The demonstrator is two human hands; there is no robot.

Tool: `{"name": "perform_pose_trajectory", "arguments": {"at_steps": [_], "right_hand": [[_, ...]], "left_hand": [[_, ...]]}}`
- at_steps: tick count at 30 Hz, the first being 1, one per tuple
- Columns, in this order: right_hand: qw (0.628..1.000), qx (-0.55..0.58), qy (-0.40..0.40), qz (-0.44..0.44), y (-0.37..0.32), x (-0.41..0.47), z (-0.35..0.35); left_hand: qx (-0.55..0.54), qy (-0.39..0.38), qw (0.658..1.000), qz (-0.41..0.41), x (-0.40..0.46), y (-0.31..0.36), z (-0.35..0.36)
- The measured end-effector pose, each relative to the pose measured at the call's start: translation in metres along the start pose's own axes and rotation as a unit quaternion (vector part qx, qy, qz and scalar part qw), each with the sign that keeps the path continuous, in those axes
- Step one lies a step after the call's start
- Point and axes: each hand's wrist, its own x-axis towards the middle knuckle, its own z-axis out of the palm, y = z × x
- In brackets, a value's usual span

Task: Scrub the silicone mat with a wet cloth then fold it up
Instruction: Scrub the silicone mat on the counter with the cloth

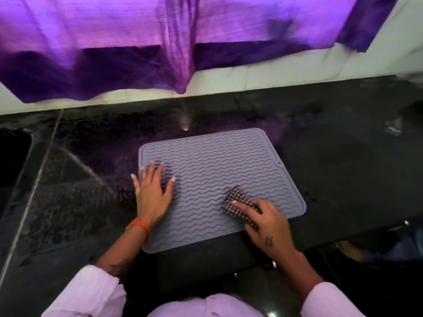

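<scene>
1. Grey mat (219, 177) with wavy ridges lies flat on the dark counter (343, 156), unfolded, near the counter's front edge.
2. Left hand (153, 193): palm down, fingers spread wide, pressing the mat's left side; holds nothing. Orange band at the wrist.
3. Right hand (267, 225): fingers curled over a checked cloth (237, 200), pressing it onto the mat's lower right part.
4. Purple curtain (160, 42) hangs behind the counter.

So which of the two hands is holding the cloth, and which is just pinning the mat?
The right hand grips the dark checked cloth near the mat's near-right corner. The left hand lies flat with fingers spread on the mat's left side, holding nothing.
</scene>
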Motion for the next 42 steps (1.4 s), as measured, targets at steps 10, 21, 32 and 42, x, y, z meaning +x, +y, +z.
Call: {"name": "perform_pose_trajectory", "arguments": {"at_steps": [10, 21, 32, 42], "right_hand": [[0.969, -0.028, 0.123, 0.211, 0.093, -0.004, -0.016], [0.978, 0.01, 0.074, 0.196, 0.121, 0.08, -0.016], [0.985, -0.009, 0.023, 0.172, 0.142, 0.196, 0.002], [0.922, 0.331, 0.062, 0.189, 0.038, 0.194, 0.019]], "left_hand": [[0.046, -0.014, 0.999, 0.023, -0.009, -0.005, 0.007], [0.067, -0.026, 0.997, 0.008, -0.01, -0.003, 0.007], [0.091, -0.02, 0.996, 0.009, -0.012, -0.005, 0.01], [-0.007, -0.004, 1.0, -0.003, -0.012, 0.0, 0.005]]}}
